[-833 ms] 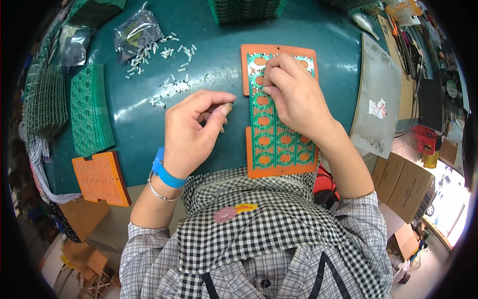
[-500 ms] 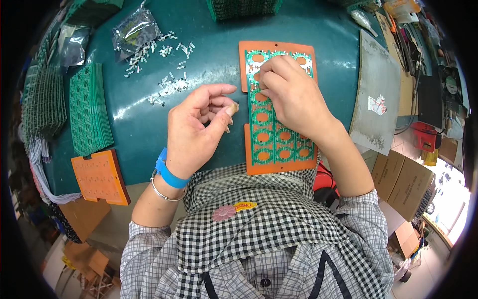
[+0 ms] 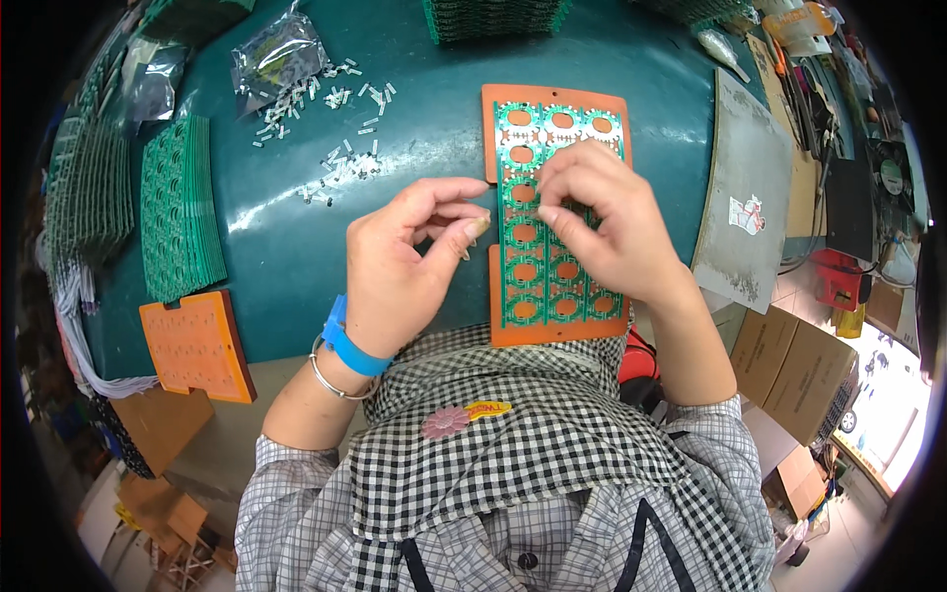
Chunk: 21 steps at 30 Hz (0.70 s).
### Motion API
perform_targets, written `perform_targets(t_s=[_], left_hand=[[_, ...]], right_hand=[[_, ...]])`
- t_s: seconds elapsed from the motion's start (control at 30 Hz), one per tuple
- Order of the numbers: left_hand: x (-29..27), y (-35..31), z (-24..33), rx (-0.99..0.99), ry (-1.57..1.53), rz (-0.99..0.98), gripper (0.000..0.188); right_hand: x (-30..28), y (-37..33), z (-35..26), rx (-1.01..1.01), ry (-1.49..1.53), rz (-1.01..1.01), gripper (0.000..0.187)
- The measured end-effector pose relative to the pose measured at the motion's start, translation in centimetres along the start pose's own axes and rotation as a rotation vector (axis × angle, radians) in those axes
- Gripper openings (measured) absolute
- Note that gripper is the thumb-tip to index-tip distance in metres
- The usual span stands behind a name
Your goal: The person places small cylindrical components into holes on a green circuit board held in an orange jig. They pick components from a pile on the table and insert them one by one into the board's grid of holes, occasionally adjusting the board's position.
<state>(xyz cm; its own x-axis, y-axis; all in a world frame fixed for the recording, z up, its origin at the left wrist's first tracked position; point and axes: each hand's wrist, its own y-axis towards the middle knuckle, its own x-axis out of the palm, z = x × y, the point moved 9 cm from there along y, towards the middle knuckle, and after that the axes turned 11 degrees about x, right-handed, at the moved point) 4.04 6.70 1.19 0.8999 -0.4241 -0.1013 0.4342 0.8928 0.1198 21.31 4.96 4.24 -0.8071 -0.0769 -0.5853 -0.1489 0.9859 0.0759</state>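
A green circuit board panel [image 3: 524, 259] with rows of oval cut-outs lies on an orange fixture plate [image 3: 559, 336]. Small white parts sit along its far rows. My right hand [image 3: 609, 225] is over the panel's middle, thumb and fingers drawn together at its surface; whatever they pinch is too small to make out. Just left of the panel, my left hand [image 3: 400, 259] is raised with the palm turned inward. Its fingers are curled and the thumb is bent toward them, hiding what may lie inside. Loose small white-and-black components [image 3: 345, 168] are scattered on the table beyond it.
A clear plastic bag [image 3: 279, 61] lies beside the loose components. Stacked green panels [image 3: 178, 212] stand at left, behind another orange plate [image 3: 195, 345]. More panels [image 3: 498, 18] are at the far edge. A grey board [image 3: 742, 187] lies at right, with cardboard boxes [image 3: 797, 370] below.
My right hand has moved from the panel's far rows toward its middle, uncovering the parts there. My left hand has shifted right, closer to the panel.
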Motion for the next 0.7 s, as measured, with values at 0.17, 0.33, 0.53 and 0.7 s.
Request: perform_targets(t_s=[0.17, 0.33, 0.53, 0.7], left_hand=[[-0.75, -0.16, -1.08, -0.082, -0.189, 0.074, 0.026], [-0.86, -0.26, -1.31, -0.103, -0.227, 0.08, 0.023], [-0.7, -0.27, -1.49, -0.109, -0.246, 0.064, 0.019], [-0.65, -0.22, -1.41, -0.104, -0.249, 0.056, 0.019]], right_hand=[[0.96, -0.39, 0.0, -0.078, -0.113, 0.009, 0.013], [1.01, -0.25, 0.3, -0.069, -0.086, -0.01, 0.012], [0.99, -0.24, 0.11, -0.058, -0.098, -0.041, 0.01], [1.01, -0.16, -0.1, -0.086, -0.125, -0.03, 0.01]])
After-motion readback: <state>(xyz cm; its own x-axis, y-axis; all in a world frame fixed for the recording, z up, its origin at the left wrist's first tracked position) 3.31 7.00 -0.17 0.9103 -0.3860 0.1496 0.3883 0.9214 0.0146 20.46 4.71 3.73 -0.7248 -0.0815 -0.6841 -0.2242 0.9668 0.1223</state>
